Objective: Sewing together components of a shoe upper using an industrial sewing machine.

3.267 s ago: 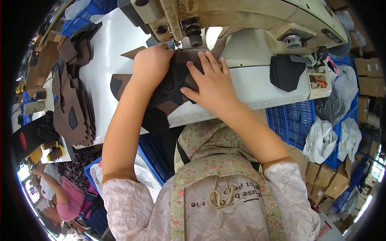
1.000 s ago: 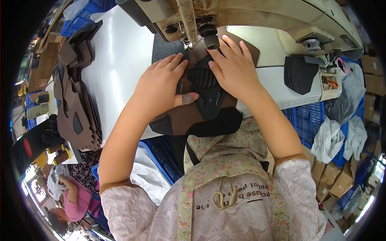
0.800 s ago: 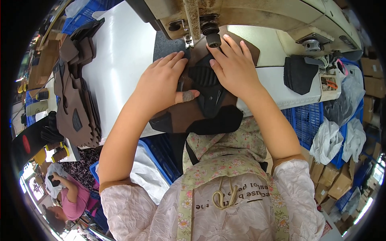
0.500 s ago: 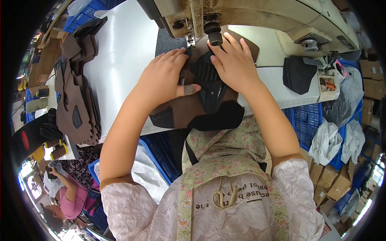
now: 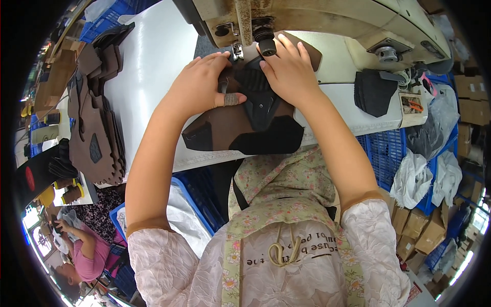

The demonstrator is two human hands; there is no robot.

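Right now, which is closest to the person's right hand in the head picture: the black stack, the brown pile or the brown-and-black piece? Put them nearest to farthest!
From the right hand:
1. Brown-and-black piece: right under the hand.
2. Black stack: off to the right, on the white table.
3. Brown pile: far over on the left.

The workpiece (image 5: 220, 130) lies on the table (image 5: 148, 56), under the head of the sewing machine (image 5: 327, 25), with the left hand (image 5: 197, 87) upon its left part and the right hand (image 5: 289, 71) upon its right. At the table's left side is a pile of cut pieces (image 5: 89, 133), at its right a second stack (image 5: 375, 94), and below the right edge a basket (image 5: 382, 148).
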